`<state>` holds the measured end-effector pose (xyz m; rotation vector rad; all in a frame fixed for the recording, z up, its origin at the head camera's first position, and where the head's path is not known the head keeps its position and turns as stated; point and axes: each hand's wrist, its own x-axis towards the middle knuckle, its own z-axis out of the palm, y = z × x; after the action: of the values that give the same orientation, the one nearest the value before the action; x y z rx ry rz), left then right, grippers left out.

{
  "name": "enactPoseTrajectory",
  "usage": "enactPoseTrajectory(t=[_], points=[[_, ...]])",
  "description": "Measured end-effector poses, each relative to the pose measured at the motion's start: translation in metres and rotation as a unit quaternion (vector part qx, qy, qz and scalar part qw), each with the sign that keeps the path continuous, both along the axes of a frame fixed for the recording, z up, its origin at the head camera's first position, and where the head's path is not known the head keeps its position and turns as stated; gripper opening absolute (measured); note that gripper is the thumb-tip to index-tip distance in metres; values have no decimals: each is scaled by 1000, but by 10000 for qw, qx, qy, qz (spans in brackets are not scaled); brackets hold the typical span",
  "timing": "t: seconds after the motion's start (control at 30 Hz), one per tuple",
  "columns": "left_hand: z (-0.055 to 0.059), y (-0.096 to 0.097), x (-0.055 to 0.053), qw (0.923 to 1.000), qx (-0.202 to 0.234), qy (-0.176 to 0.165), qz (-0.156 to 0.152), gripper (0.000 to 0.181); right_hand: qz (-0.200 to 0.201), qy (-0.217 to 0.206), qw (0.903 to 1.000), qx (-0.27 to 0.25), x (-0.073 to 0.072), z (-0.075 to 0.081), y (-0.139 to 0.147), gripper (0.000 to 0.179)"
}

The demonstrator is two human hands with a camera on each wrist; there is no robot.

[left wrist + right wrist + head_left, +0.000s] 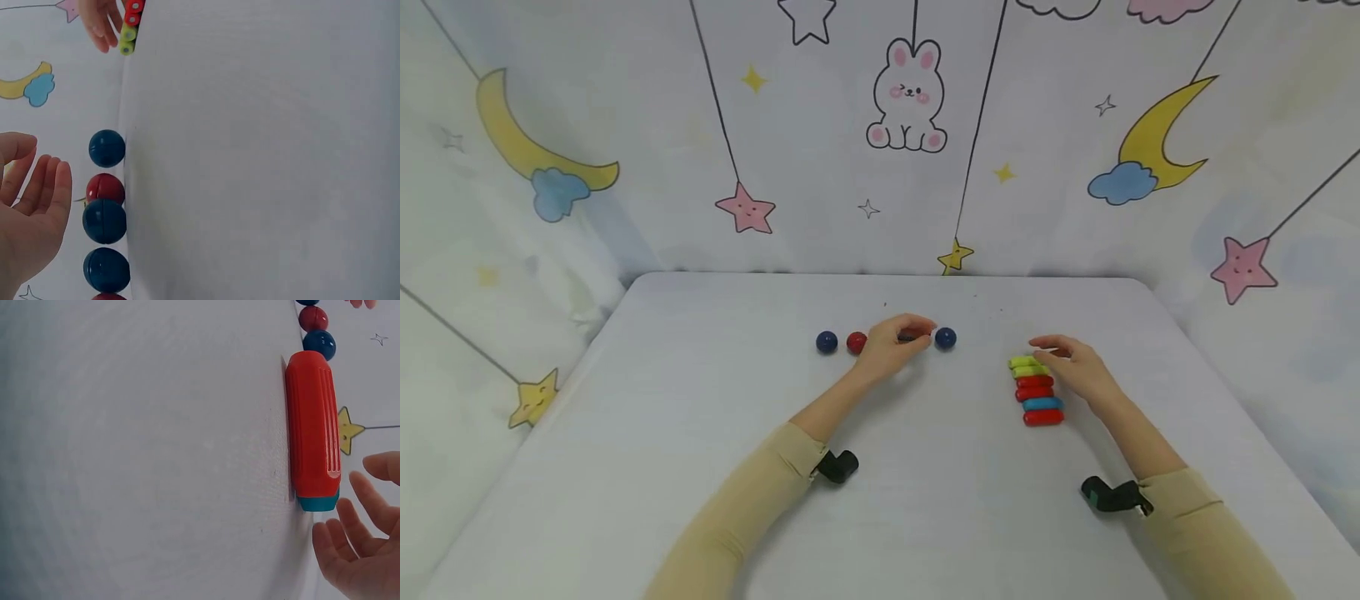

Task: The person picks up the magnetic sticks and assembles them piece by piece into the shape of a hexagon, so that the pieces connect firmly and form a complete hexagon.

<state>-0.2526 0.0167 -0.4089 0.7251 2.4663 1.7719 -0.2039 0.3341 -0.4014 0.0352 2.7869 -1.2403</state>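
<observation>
My left hand (887, 346) hovers at a row of balls with its fingers loosely bent; the left wrist view shows nothing between them. A blue ball (946, 337) lies just past its fingertips. Behind its wrist lie a red ball (857, 342) and another blue ball (827, 342). The hand partly hides more balls, among them a blue ball (104, 221). My right hand (1075, 367) is beside a column of ridged cylinders, fingers apart and holding nothing. Lime cylinders (1028, 367) top the column; below come red cylinders (1034, 388), a blue cylinder (1042, 404) and one more red cylinder (312, 425).
A white table (880, 517) holds everything. Behind it hangs a white cloth (820, 142) printed with moons, stars and a rabbit. Each sleeve carries a black wrist camera, one on the left (838, 467) and one on the right (1111, 496).
</observation>
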Motion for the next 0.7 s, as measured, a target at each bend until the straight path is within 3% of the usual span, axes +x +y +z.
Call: enactPoseTrajectory(t=[0.17,0.4,0.7], points=[[-1,20,-4,9995,-162,-199,-180,28,44,-107,9999,-6,1,0,0,52],[-3,35,-9,9991,-245,-332,-122,32,-34,19,10000,62,3,1,-2,51],[-5,48,-18,9989,-442,16,-152,39,-7,5,10000,89,2,-1,2,48]])
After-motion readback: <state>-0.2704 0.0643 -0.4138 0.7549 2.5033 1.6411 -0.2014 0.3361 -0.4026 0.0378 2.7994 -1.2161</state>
